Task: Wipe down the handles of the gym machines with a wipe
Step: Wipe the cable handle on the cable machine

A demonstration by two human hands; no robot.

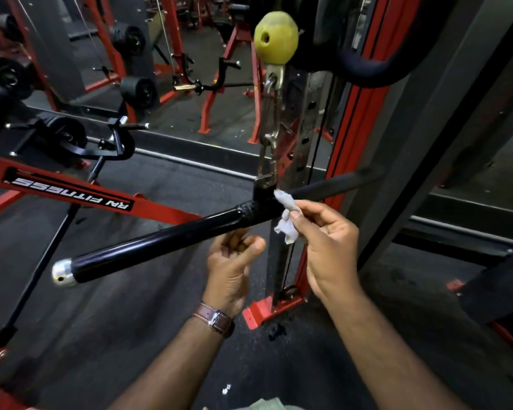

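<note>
I judge wiping underway: my right hand point(323, 241) pinches the crumpled white wipe point(286, 217) against the long black cable-machine bar point(160, 244) just beside its centre bracket, my left hand point(231, 261) loosely curled, empty, at seven o'clock below; next, stroke toward the silver end cap point(62, 272).

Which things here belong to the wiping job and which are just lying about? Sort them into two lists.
Part of the job:
wipe, pinched in the right hand
black bar handle hanging on the cable clip
left hand, empty, beneath the bar

Just about:
green ball stopper
red bench frame
foam rollers
</note>
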